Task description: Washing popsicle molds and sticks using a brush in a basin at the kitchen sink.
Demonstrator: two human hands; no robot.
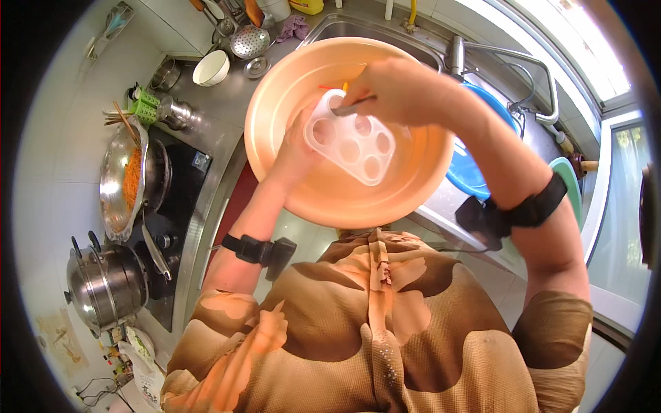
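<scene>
A large orange plastic basin (268,103) rests at the sink's near edge. Inside its rim, my left hand (299,137) holds a translucent white plastic tray with several round cups (350,151) by its left side. Above the tray's upper end is my right hand (379,93), its fingers closed on a small metal utensil (353,106) whose tip lies over one of the cups. The kind of utensil cannot be told, since the fingers cover part of it. Small red and yellow pieces show just beyond the tray, partly hidden by my right hand.
A steel sink (338,26) lies behind the basin, with a blue basin (467,170) and a faucet (457,57) at right. To the left are a white bowl (211,68), a skimmer (250,41), a steel pan with shredded orange food (111,191) and a steamer pot (106,289).
</scene>
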